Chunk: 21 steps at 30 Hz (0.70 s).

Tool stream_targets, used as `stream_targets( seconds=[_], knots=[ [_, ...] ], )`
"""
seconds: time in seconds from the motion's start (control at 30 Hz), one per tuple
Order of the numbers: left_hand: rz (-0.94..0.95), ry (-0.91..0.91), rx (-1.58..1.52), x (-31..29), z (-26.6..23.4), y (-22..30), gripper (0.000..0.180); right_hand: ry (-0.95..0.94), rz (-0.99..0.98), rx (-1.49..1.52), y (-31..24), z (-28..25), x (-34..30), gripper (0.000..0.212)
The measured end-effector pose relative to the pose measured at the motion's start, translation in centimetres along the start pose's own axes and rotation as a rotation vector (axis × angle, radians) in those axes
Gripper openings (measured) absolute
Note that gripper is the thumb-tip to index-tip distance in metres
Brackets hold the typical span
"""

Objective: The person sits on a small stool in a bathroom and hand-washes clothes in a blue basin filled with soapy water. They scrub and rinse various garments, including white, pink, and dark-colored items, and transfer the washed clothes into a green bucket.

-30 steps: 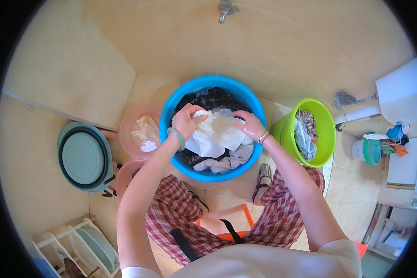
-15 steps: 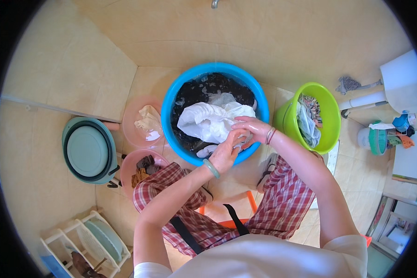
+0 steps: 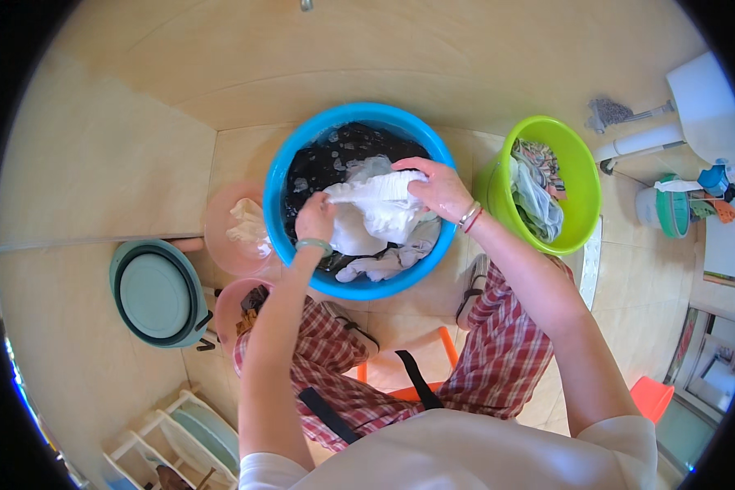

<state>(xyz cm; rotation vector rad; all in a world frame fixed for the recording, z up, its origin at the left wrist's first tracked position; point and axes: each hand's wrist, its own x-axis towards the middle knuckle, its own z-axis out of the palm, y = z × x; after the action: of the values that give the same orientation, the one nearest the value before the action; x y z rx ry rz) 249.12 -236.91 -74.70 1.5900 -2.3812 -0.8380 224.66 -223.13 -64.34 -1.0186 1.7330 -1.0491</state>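
Holding a white cloth (image 3: 381, 211) between two hands over a blue basin (image 3: 376, 291).
Left hand (image 3: 315, 219) (slightly blurred) pinches one end of the cloth's gathered edge; right hand (image 3: 443, 189) grips the other, thumb against fingers. The cloth spans the gap between both sets of fingers, its folds hanging below them. Dark wet laundry (image 3: 314, 170) lies beyond the fingers; a greyish cloth (image 3: 394, 261) lies nearer the body. A green bucket (image 3: 590, 192) stands right of the right fingers, a pale pink basin (image 3: 223, 249) left of the left.
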Motion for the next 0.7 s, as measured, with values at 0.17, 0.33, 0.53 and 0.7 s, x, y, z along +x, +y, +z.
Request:
stream_targets(
  seconds=[0.17,0.33,0.53,0.7],
  knots=[
    [-0.434,-0.036,-0.907,3.9,-4.9,1.8,0.036,0.021,-0.131,-0.309,1.5,-0.5,-0.8,0.046],
    [0.002,0.016,-0.460,3.9,-10.3,3.0,0.024,0.222,-0.234,-0.859,-0.6,0.6,-2.0,0.046],
    [0.559,0.152,0.124,-0.8,-13.3,4.9,0.026,0.445,-0.172,-0.634,0.4,-4.6,-0.2,0.031],
    [0.762,-0.074,0.546,-6.0,-12.3,5.6,0.063,0.144,-0.378,-0.031,1.1,-6.4,0.4,0.027]
  ],
)
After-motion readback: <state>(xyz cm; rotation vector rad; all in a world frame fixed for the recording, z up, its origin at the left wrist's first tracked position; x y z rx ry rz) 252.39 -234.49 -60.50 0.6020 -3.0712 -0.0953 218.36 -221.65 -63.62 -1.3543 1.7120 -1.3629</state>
